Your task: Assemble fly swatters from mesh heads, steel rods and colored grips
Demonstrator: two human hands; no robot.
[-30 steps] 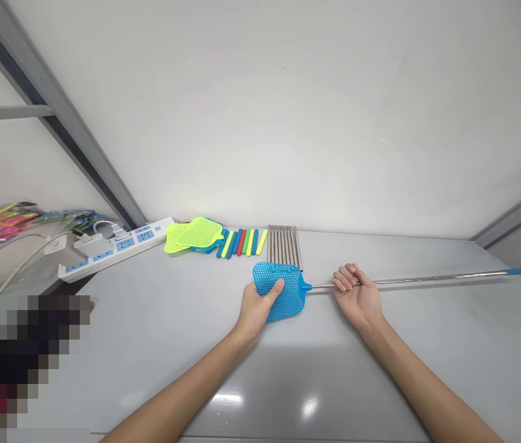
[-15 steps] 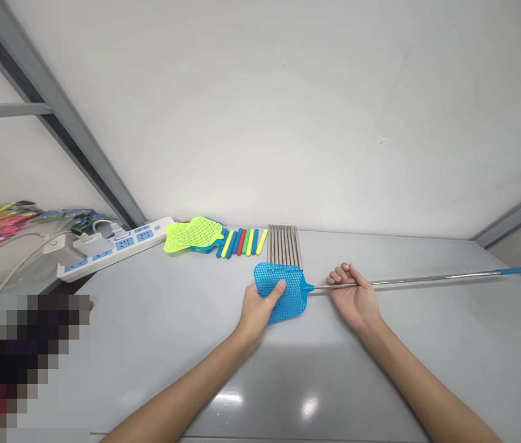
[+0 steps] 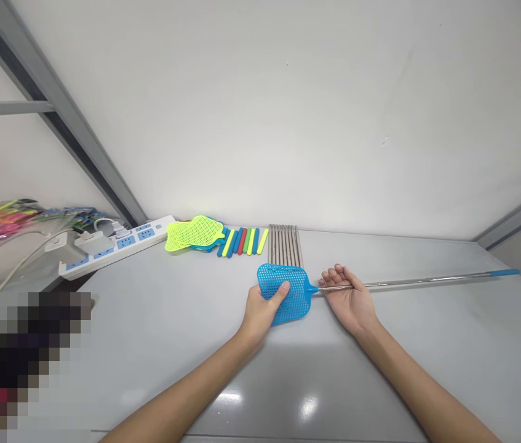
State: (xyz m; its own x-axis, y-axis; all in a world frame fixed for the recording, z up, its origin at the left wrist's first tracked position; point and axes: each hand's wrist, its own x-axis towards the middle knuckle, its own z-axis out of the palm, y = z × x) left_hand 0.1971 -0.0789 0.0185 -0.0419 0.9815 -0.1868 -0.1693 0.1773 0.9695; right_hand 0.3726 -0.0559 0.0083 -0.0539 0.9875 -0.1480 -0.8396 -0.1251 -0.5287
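Observation:
A blue fly swatter (image 3: pixel 293 301) with a perforated square head lies sideways in front of me. My left hand (image 3: pixel 262 311) is closed on the head's left side, thumb on top. From the head's neck a thin metal rod (image 3: pixel 408 283) runs right to a blue handle end (image 3: pixel 504 272). Palm up, my right hand (image 3: pixel 350 301) holds the rod loosely near the neck, with the rod across its fingers and under the thumb. Just behind the head lies a row of metal rods (image 3: pixel 283 243), their near ends partly hidden by it.
Left of the metal rods lie several coloured grip sleeves (image 3: pixel 244 241) and stacked yellow and blue swatter heads (image 3: pixel 198 232). A white power strip (image 3: pixel 124 249) with plugs and cables sits at the left. Plastic-bagged items (image 3: pixel 4 224) are beyond it. A wall (image 3: pixel 288 123) stands behind the table.
The handle end has moved left towards the head, and the visible rod looks shorter. My right hand has shifted slightly left, its fingers less curled. My left hand keeps its hold.

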